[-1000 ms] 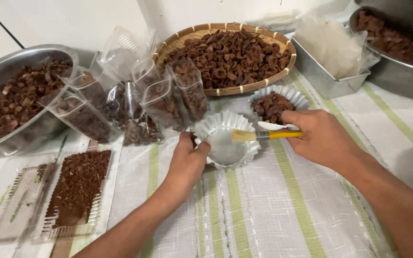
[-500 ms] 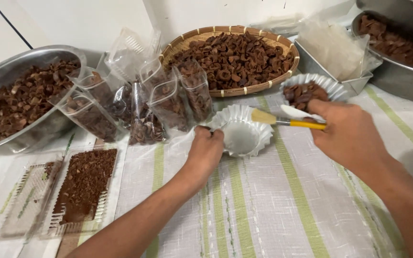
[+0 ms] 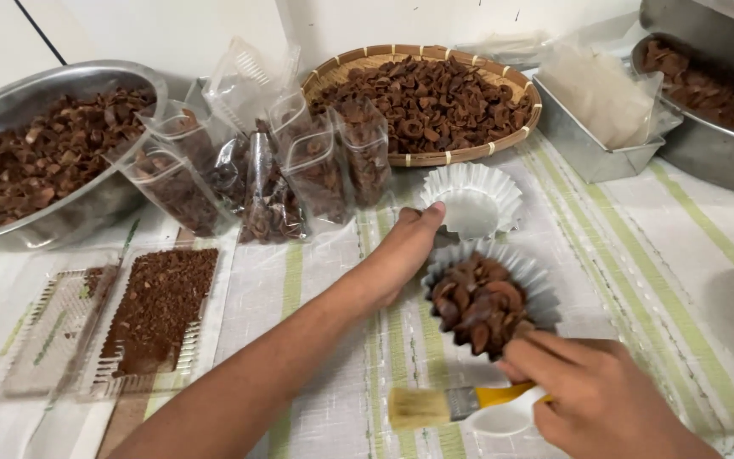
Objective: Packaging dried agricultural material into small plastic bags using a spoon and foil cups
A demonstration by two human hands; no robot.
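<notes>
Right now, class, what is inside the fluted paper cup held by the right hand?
The fluted paper cup in the right hand holds a heap of brown dried pieces. The cup's bottom is covered by them.

Metal bowl (image 3: 61,170) cropped left (brush (image 3: 452,404) handle hidden).

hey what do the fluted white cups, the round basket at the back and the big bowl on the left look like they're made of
Fluted cups: thin white pleated paper, matte, by the crimped walls. Round basket: woven bamboo or cane, by the plaited tan rim. Big bowl: likely stainless steel, with a grey reflective sheen.
</notes>
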